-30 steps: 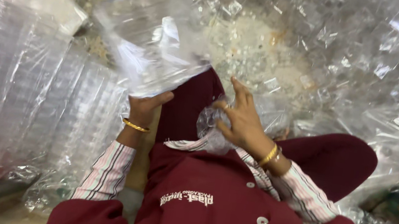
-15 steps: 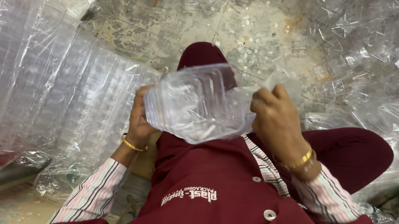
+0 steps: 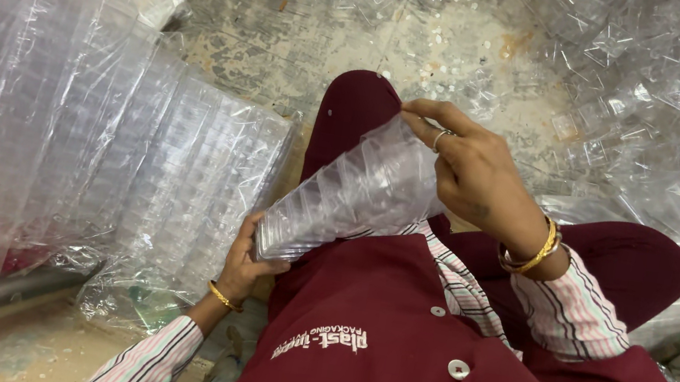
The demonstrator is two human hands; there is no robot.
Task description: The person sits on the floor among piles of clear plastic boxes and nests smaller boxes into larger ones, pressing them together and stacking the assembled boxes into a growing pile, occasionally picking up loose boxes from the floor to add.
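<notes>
At frame centre, a seated worker's left hand (image 3: 244, 262) gripped the lower end of a nested stack of clear plastic trays (image 3: 352, 202) while the right hand (image 3: 473, 175) pinched its top; light, slippery and easily crushed, it seemed best held by both ends.

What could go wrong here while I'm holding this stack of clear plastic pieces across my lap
The stack of clear plastic pieces is held only at its two ends, left hand low, right hand high; tilted like that, it might bow or spill apart in the middle. Loose clear scraps cover the floor, so dropped pieces could be hard to find. The bagged stacks lean close by and may get knocked.
</notes>
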